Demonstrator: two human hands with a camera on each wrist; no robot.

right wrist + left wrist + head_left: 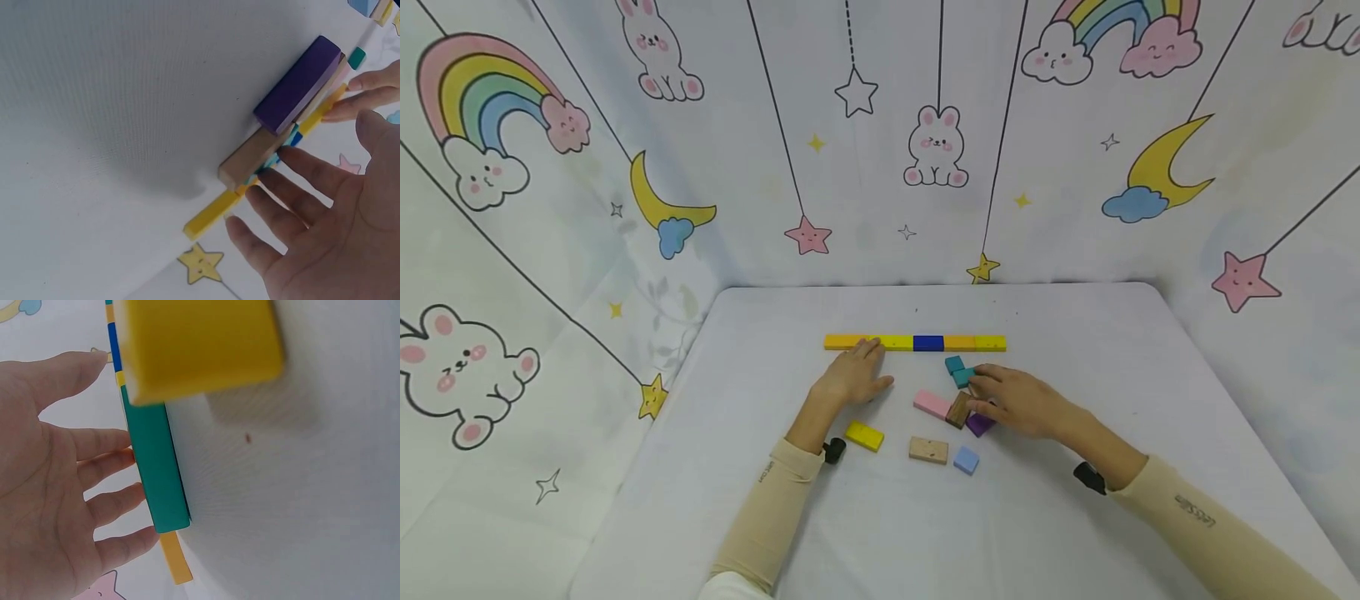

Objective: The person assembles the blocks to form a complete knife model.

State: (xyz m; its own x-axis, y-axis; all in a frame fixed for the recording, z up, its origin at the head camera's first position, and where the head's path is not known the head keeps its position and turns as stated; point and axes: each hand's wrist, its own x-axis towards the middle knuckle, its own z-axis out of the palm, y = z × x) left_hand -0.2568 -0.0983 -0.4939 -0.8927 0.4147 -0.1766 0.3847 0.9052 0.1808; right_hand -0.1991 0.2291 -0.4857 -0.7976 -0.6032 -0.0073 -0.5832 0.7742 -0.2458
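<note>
A straight row of blocks runs across the back of the table, with a blue block [928, 342] between yellow and orange ones. My left hand [848, 377] has its fingertips over the left part of this row. In the left wrist view its spread fingers meet the edge of a green block [153, 462], which the hand hides from the head view. My right hand [1022, 402] is among loose blocks, fingers loosely extended. Close by are a purple block [297, 84], a light brown block [253, 156], a dark brown block [958, 410] and two teal blocks [964, 377].
A pink block [932, 404] touches the dark brown one. Nearer the front lie a yellow block [864, 436], a tan block [928, 450] and a light blue block [966, 460]. A white cloth covers the table [1000, 533]; a printed curtain [880, 200] hangs behind it.
</note>
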